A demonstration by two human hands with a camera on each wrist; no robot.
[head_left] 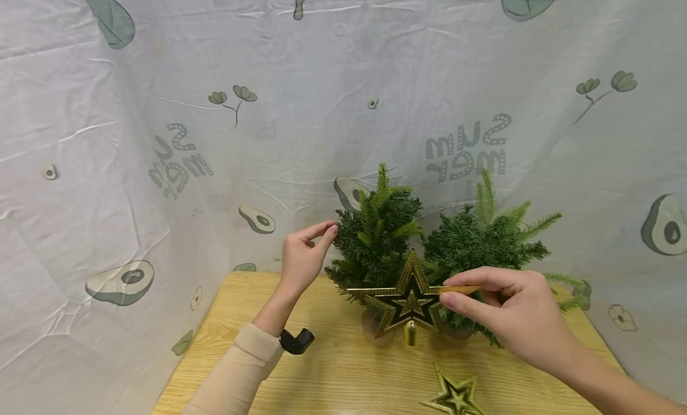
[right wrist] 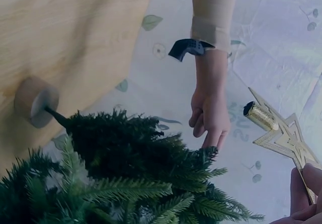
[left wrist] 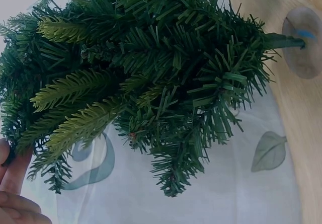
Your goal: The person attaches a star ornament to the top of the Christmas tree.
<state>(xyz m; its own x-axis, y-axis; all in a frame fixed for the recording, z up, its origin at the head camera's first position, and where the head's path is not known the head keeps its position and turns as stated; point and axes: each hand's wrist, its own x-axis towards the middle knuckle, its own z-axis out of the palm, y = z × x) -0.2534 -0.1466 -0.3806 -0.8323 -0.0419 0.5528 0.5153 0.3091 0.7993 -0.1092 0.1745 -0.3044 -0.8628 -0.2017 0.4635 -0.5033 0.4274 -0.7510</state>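
My left hand [head_left: 305, 257] pinches a branch tip at the left side of a small artificial Christmas tree [head_left: 370, 257]. In the left wrist view the fingertips [left wrist: 15, 176] show at the lower left, against the needles. Thumb and fingers of my right hand [head_left: 517, 313] pinch one point of a gold star tree topper [head_left: 412, 302]. The star is upright in front of the left tree, and its short hollow tube [right wrist: 260, 116] shows in the right wrist view. A wooden base [right wrist: 36, 102] carries a tree's stem; the star partly hides the trees' lower parts in the head view.
A second small tree [head_left: 472, 242] stands on the right, behind my right hand. Another gold star [head_left: 456, 397] lies near the front of the wooden table [head_left: 333, 373]. A printed white cloth [head_left: 322, 135] hangs behind and beside the table.
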